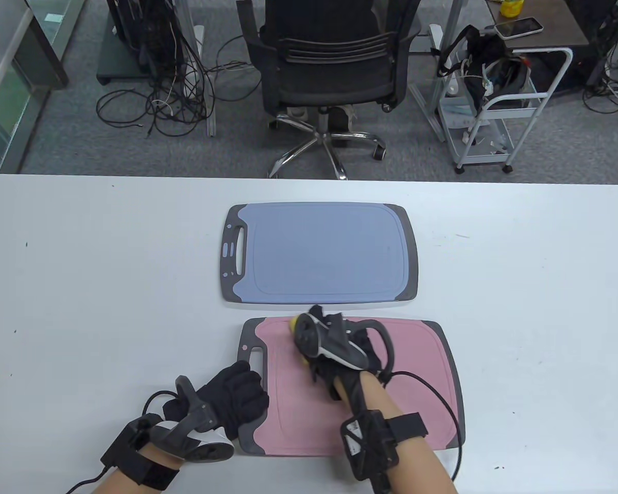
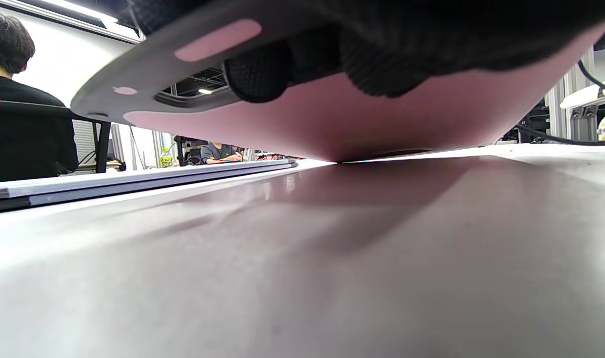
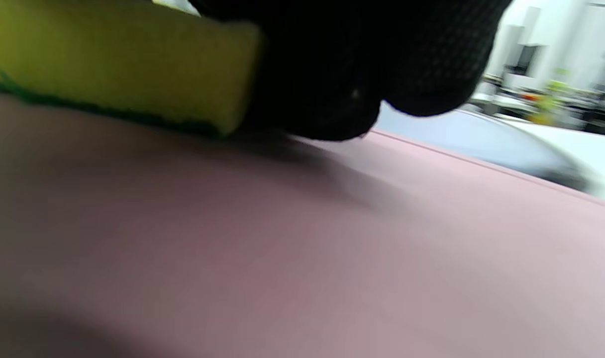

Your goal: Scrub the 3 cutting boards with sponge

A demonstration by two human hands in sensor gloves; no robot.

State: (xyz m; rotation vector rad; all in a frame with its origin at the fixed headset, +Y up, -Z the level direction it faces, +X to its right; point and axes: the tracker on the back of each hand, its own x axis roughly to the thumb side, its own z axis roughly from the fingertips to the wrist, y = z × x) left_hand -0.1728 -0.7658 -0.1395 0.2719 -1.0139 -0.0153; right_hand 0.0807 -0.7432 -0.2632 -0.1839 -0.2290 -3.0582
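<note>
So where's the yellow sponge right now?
The sponge is under the right hand, pressed on the pink cutting board near its far edge in the table view, just in front of the blue cutting board.

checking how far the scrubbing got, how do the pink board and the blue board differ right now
The pink cutting board lies nearest the person; the blue cutting board lies beyond it. The right hand presses a yellow sponge on the pink board, while the blue board has no hand on it. The left hand grips the pink board's handle end, lifting that end off the table; the blue board lies flat. Both share grey rims and left-end handles.
</note>
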